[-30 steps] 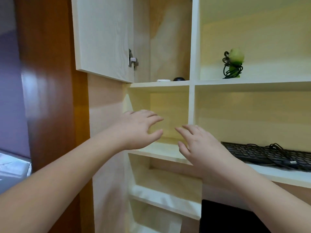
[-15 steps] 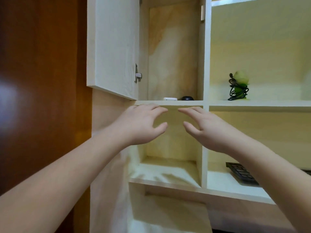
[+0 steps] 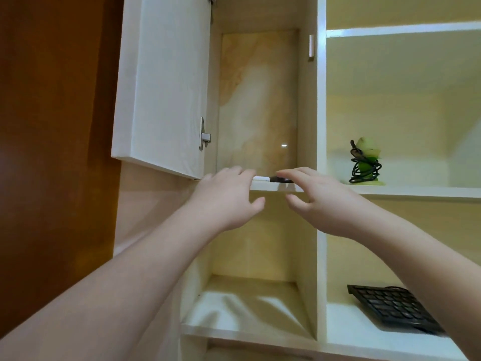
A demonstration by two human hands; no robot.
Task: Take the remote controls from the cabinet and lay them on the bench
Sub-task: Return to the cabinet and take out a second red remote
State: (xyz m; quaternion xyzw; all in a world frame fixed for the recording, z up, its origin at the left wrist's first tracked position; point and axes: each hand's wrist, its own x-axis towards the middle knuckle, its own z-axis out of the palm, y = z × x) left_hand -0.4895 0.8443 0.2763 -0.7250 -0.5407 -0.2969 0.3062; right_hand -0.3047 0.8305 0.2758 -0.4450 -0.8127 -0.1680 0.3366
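Observation:
A white remote control (image 3: pixel 260 178) and a black remote control (image 3: pixel 281 180) lie side by side on the upper shelf (image 3: pixel 276 186) of the open cabinet compartment; only their front ends show above the shelf edge. My left hand (image 3: pixel 229 199) reaches up with its fingertips at the white remote's left end, fingers spread. My right hand (image 3: pixel 320 201) reaches over the black remote, fingers apart, partly hiding it. Neither hand holds anything.
The cabinet door (image 3: pixel 164 84) stands open to the left, against a brown wooden panel (image 3: pixel 57 152). In the right compartments are a green object wrapped in black cable (image 3: pixel 364 165) and a black keyboard (image 3: pixel 393 308). The bench is out of view.
Both hands have risen from below the shelf edge to the remotes on the upper shelf. The view has tilted upward, closer to the cabinet.

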